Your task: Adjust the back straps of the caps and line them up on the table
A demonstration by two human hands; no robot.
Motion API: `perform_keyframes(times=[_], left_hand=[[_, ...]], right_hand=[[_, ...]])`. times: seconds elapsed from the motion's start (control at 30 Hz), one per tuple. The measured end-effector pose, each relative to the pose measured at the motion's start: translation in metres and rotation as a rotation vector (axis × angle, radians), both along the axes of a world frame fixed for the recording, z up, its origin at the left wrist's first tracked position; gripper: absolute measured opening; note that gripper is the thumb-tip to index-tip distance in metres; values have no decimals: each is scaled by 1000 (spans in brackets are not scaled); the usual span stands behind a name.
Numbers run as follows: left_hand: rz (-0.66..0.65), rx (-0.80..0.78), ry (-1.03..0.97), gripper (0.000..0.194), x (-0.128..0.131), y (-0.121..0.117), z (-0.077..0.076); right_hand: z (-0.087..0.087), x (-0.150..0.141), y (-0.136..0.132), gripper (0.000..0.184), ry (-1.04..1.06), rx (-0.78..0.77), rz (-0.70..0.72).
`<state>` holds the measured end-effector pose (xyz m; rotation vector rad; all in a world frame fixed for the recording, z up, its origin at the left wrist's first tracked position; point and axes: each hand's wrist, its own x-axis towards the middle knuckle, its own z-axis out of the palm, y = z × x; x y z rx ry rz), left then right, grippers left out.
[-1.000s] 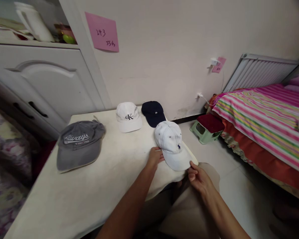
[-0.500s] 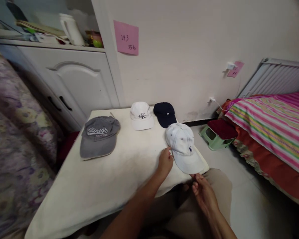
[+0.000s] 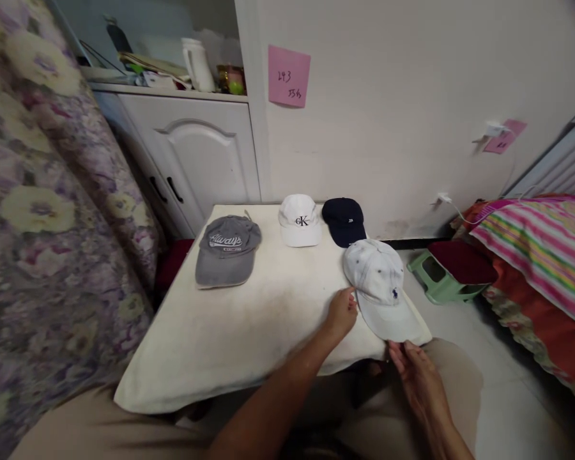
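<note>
A pale, washed-white baseball cap (image 3: 376,278) with a small dark horse-rider emblem rests near the table's right corner, its brim toward me. My left hand (image 3: 342,313) has its curled fingertips at the cap's left lower edge. My right hand (image 3: 419,374) is at the table's front edge, fingers stretched out and fingertips against the brim's front rim. Behind it lie a navy baseball cap (image 3: 344,220) and a white baseball cap (image 3: 300,220) with "CK" lettering. A grey baseball cap (image 3: 227,249) marked "Always" sits on the left.
A cream cloth covers the table (image 3: 211,351). Beyond stand a white cabinet (image 3: 206,147) and a wall with a pink note (image 3: 289,76). A floral curtain (image 3: 52,223) hangs left. Right are a green stool (image 3: 434,281) and a bed with a striped cover (image 3: 546,236).
The view has swung left, so everything shifts right in the picture. My right fingertips have come up against the brim's front rim. My left hand stays at the cap's side.
</note>
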<state>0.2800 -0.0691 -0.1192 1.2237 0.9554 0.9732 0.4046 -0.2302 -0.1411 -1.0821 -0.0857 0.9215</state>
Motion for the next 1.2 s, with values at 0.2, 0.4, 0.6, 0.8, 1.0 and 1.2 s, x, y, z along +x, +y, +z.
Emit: perform_keyframes(times=[0.2, 0.4, 0.6, 0.8, 1.0, 1.2], left_hand=[[46, -84, -30, 28, -58, 0, 6], [273, -130, -147, 26, -156, 1, 12], [559, -80, -287, 35, -240, 7, 21], [761, -38, -367, 41, -287, 25, 27], [759, -91, -379, 44, -296, 40, 31], [728, -226, -436, 31, -310, 47, 42]], right_hand=[[1, -38, -5, 46, -20, -124, 97], [32, -103, 37, 41, -365, -42, 514], [37, -150, 90, 33, -516, 124, 696], [17, -157, 94, 27, -543, 157, 703], [14, -154, 94, 27, -547, 168, 702], [11, -154, 94, 27, -538, 168, 702]])
